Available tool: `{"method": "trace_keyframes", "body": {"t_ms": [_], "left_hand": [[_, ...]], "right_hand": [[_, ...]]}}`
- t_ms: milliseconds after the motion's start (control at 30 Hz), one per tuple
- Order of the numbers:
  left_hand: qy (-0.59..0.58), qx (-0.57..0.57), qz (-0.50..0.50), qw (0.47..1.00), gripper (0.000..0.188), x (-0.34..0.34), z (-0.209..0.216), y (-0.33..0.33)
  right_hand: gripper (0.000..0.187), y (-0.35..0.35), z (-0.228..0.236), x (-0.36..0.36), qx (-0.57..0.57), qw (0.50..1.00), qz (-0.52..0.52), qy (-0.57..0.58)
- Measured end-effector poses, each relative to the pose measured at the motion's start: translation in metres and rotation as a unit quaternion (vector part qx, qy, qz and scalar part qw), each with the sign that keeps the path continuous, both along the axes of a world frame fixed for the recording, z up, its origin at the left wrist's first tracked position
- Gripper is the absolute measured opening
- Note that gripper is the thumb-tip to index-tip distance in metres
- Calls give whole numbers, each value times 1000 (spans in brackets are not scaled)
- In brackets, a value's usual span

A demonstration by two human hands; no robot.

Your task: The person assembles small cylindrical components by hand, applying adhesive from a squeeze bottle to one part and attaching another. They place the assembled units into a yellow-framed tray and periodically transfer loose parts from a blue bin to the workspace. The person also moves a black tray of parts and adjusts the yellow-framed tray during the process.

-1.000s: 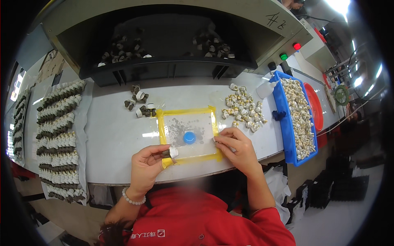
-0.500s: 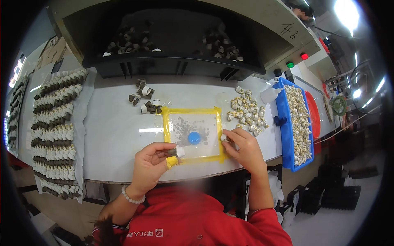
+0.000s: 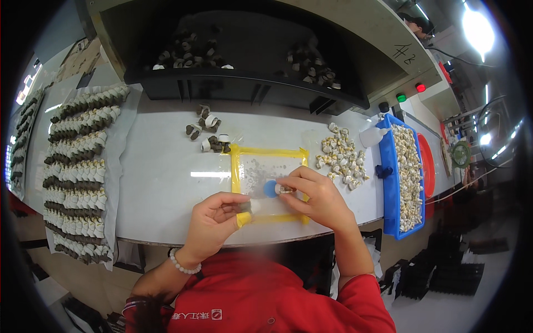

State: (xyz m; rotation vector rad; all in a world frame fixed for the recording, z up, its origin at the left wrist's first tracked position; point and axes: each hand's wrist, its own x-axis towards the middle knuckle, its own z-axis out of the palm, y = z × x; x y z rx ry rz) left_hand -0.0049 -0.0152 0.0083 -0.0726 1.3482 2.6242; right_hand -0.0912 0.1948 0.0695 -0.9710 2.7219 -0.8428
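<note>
Across the glossy white desk [image 3: 158, 194], the left hand [image 3: 214, 219] pinches a blurred white-and-dark piece [image 3: 254, 206]; the right hand [image 3: 319, 200] grips a small white-and-tan piece [image 3: 282, 189] beside the round blue cap [image 3: 268, 189], contact unclear, within a yellow-taped rectangle [image 3: 236, 172].

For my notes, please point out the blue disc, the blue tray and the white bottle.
Blue disc [image 3: 268, 189], head view: visible left part.
Blue tray [image 3: 392, 205], head view: left wall.
White bottle [image 3: 370, 137], head view: body.
</note>
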Motion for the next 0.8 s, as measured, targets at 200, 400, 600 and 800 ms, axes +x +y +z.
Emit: {"method": "trace_keyframes", "body": {"t_ms": [200, 400, 600, 800], "left_hand": [[1, -9, 15, 1000, 30, 0, -2, 2], [4, -14, 7, 1000, 30, 0, 0, 1], [5, -14, 12, 1000, 29, 0, -1, 1], [-9, -23, 13, 1000, 28, -1, 3, 1]], "right_hand": [[16, -3, -1, -5, 21, 999, 36, 2], [19, -8, 6, -10, 60, 994, 84, 47], [19, -10, 5, -9, 49, 994, 88, 50], [21, -5, 3, -2, -16, 1000, 3, -20]]}}
